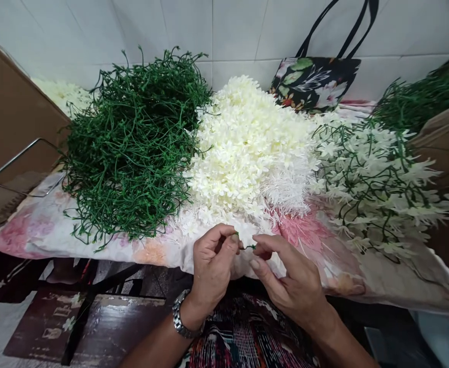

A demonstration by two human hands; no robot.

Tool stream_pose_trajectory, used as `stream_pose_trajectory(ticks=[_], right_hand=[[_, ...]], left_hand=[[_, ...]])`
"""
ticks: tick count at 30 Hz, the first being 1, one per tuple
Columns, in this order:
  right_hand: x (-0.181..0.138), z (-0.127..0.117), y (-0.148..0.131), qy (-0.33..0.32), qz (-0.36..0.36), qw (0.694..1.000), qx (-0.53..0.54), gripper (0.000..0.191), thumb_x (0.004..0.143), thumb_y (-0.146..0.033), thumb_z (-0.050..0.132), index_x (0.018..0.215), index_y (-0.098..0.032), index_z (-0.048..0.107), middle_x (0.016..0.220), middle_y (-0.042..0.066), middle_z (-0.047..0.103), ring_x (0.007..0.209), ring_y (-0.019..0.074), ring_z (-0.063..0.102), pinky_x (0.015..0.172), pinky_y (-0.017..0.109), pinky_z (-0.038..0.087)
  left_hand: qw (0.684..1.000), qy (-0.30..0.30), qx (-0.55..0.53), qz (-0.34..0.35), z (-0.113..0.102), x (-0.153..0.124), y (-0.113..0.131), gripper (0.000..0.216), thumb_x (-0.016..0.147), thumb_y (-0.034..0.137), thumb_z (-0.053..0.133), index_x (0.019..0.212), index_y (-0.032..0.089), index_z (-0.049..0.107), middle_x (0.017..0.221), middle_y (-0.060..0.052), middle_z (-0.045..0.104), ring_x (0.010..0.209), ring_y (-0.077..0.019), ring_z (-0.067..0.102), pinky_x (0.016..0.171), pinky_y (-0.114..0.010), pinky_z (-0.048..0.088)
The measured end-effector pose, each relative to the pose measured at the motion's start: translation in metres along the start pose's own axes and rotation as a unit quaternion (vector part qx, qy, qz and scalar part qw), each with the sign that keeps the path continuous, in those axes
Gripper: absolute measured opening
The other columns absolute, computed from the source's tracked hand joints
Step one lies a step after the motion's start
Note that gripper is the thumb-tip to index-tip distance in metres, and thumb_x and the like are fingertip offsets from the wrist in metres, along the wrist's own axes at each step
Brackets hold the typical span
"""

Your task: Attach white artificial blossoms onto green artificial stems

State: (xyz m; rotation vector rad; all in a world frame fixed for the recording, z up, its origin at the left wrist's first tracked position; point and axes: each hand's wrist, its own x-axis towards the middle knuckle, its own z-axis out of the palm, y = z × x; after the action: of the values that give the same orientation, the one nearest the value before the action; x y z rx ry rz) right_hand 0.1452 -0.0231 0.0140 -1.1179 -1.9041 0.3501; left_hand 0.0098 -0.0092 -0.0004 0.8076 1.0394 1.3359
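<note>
My left hand (215,260), with a metal-banded watch (183,314) on its wrist, pinches a thin green artificial flower stem (249,247) between thumb and fingers. A green tip shows above the thumb; most of the stem is hidden in the hand. Close by on the right, my right hand (295,276) has its thumb and forefinger apart beside the stem's other end. Its remaining fingers are curled and partly hidden. Behind the hands lies a pile of cream-white artificial blossoms (239,148). Left of it stands a tangled heap of green plastic stems (136,143).
White blossoms fitted on green stems (377,179) lie at the right. A floral cloth (155,253) covers the work surface. A black floral bag (316,84) leans against the tiled wall (235,30). A cardboard box (13,97) with a metal wire handle (15,163) stands left.
</note>
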Motion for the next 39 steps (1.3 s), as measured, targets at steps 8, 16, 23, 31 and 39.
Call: stream_pose_trajectory(ticks=[8,16,23,31,39], right_hand=[[0.012,0.001,0.001,0.0,-0.049,0.999,0.023,0.014,0.083,-0.007,0.048,0.089,-0.016,0.055,0.069,0.002,0.058,0.062,0.0121,0.054,0.055,0.024,0.046],[0.011,0.007,-0.007,0.009,-0.091,0.995,0.033,0.019,0.086,-0.011,0.047,0.096,-0.018,0.061,0.075,0.004,0.055,0.067,0.0129,0.051,0.055,0.024,0.049],[-0.001,-0.026,0.034,-0.005,0.014,0.993,-0.12,0.011,0.084,-0.01,0.05,0.087,-0.017,0.058,0.07,0.003,0.056,0.066,0.014,0.052,0.058,0.027,0.043],[-0.002,-0.014,0.042,-0.033,0.039,0.968,-0.247,0.015,0.084,-0.011,0.048,0.073,-0.018,0.056,0.068,0.004,0.057,0.069,0.0173,0.05,0.065,0.031,0.04],[-0.003,-0.019,0.042,-0.022,0.025,0.98,-0.195,0.015,0.083,-0.01,0.049,0.075,-0.018,0.058,0.07,0.004,0.059,0.069,0.0166,0.052,0.066,0.032,0.042]], left_hand=[[0.995,-0.019,-0.068,-0.07,0.002,-0.007,0.012,0.018,0.059,0.021,0.072,0.068,0.017,0.057,0.062,0.002,0.056,0.06,-0.0103,0.052,0.061,-0.021,0.045],[0.989,-0.072,-0.028,-0.123,-0.002,-0.011,0.006,0.028,0.064,0.037,0.072,0.06,0.015,0.055,0.05,0.004,0.044,0.046,-0.0071,0.039,0.043,-0.02,0.035],[0.996,-0.052,0.057,-0.044,-0.016,-0.004,0.002,0.014,0.074,0.029,0.066,0.072,0.015,0.067,0.062,0.0,0.056,0.048,-0.0062,0.038,0.043,-0.019,0.029],[0.991,-0.022,0.133,-0.016,-0.013,0.002,-0.002,0.01,0.077,0.025,0.061,0.076,0.017,0.067,0.065,-0.001,0.06,0.059,-0.0108,0.05,0.045,-0.019,0.032],[0.957,-0.074,0.27,0.081,0.009,0.01,0.013,0.009,0.071,0.013,0.056,0.07,0.016,0.064,0.063,0.0,0.062,0.055,-0.0111,0.057,0.05,-0.02,0.045]])
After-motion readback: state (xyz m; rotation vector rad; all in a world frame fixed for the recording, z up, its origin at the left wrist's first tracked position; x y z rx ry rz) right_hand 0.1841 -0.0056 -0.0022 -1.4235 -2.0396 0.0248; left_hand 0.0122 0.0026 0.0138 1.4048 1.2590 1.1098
